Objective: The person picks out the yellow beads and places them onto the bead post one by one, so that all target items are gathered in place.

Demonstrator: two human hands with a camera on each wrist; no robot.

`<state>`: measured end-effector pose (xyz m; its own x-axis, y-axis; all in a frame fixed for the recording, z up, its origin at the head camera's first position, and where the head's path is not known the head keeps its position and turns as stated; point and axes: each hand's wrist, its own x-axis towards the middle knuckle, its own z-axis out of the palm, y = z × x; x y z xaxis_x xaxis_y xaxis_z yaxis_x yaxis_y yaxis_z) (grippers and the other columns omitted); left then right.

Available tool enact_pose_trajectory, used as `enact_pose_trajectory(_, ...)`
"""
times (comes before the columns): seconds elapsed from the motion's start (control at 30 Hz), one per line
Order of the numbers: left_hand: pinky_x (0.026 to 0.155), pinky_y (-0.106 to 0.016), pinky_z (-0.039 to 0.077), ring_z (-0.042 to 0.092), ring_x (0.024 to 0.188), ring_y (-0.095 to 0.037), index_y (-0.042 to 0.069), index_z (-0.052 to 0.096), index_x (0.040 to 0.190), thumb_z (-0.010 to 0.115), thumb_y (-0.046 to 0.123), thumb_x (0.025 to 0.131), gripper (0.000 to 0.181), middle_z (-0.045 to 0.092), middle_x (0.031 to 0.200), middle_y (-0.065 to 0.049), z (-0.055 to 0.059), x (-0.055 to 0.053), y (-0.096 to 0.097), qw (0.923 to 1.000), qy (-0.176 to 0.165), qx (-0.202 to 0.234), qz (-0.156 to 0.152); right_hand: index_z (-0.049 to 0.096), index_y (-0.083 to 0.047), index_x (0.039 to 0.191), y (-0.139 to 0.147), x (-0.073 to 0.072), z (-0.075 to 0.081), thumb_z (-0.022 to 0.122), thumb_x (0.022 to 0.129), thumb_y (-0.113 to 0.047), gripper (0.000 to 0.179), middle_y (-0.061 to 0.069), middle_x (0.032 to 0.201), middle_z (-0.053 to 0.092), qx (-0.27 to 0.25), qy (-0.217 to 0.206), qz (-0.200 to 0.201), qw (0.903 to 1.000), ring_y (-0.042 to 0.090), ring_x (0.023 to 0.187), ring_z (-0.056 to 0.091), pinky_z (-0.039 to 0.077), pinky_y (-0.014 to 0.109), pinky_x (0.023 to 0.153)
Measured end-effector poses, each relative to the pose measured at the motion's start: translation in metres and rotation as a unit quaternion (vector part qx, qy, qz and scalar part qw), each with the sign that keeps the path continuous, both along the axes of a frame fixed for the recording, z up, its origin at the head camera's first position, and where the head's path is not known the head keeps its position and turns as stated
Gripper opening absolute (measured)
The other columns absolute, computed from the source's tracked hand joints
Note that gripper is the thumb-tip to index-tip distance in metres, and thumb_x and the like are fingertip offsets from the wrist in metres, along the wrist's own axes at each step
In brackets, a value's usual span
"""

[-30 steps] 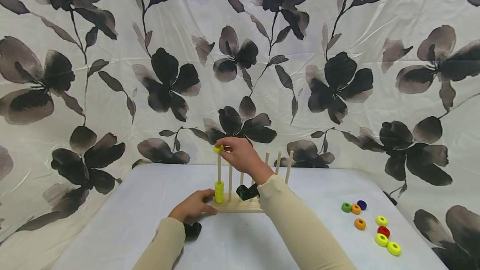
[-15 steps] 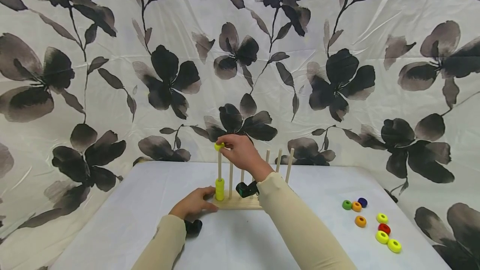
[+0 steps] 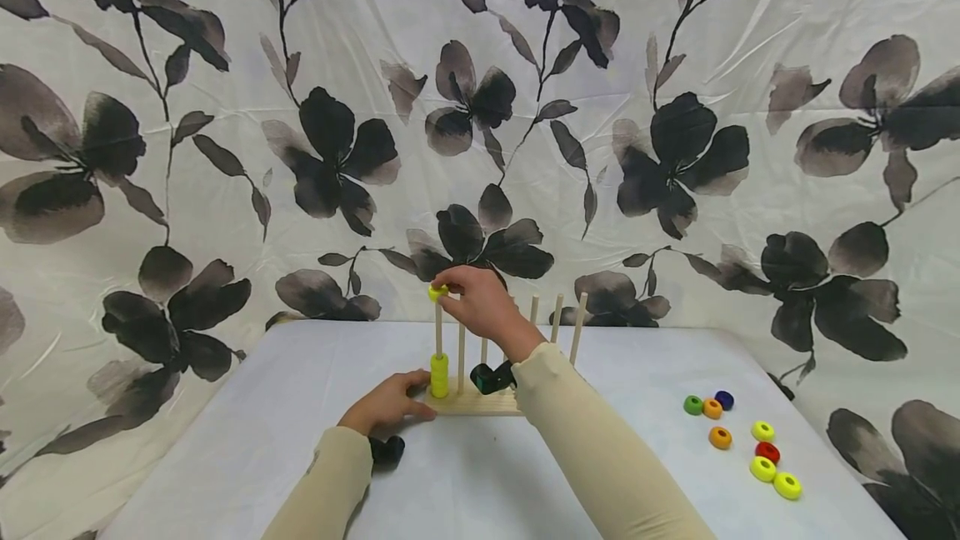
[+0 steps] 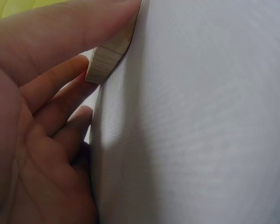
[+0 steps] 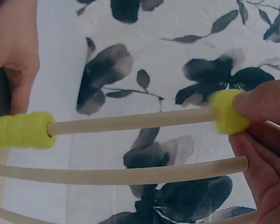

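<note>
My right hand [image 3: 483, 304] pinches a yellow bead [image 5: 227, 117] between thumb and fingertips, at the top end of the leftmost peg [image 5: 135, 122]. Lower on that same peg sits a stack of several yellow beads [image 3: 439, 376]. The peg rises upright from a light wooden stand [image 3: 472, 403] that carries a row of pegs. With thumb in front and fingers behind, my left hand [image 3: 386, 403] grips the left end of the stand's base [image 4: 105, 63]. The right forearm covers part of the other pegs in the head view.
On the right of the white table [image 3: 247, 440] lie loose beads: a green one [image 3: 693, 405], a blue one [image 3: 723, 400], two orange ones [image 3: 720, 437], a red one [image 3: 767, 452] and several yellow ones [image 3: 787, 486]. A floral cloth [image 3: 480, 107] hangs behind the table.
The head view has shifted slightly, so the table appears a little higher. Both hands keep their holds, and the pinched bead stays at the peg's top.
</note>
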<state>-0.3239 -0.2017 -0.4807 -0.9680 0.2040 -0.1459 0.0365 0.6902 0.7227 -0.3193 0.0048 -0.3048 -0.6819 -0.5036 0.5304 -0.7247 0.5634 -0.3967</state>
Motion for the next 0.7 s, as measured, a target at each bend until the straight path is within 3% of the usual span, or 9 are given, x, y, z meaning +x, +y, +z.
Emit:
enact_pose_trajectory(0.33,0.114,-0.063,0.025,0.034,0.142,-0.038,0.016,0.053,0.139,0.086,0.03,0.07,0.078,0.043,0.151,-0.012,-0.001,0.002,0.005,0.9998,-0.011,0.008,0.011,0.07,-0.014,0.112,0.005,0.003,-0.001,0.062,0.094,-0.016,0.02,0.002,0.118,0.069,0.004,0.002,0.005,1.0,0.018,0.105,0.066,0.055,0.033,0.09)
enact_pose_trajectory(0.7,0.114,-0.061,0.026,0.035,0.142,-0.037,0.016,0.054,0.139,0.086,0.031,0.07,0.078,0.044,0.151,-0.012,0.001,0.001,0.004,1.0,0.002,-0.002,0.004,0.071,-0.009,0.107,0.016,0.008,-0.003,0.064,0.091,-0.011,0.018,0.004,0.116,0.07,-0.039,0.049,0.06,0.9962,0.023,0.1,0.069,0.057,0.032,0.089)
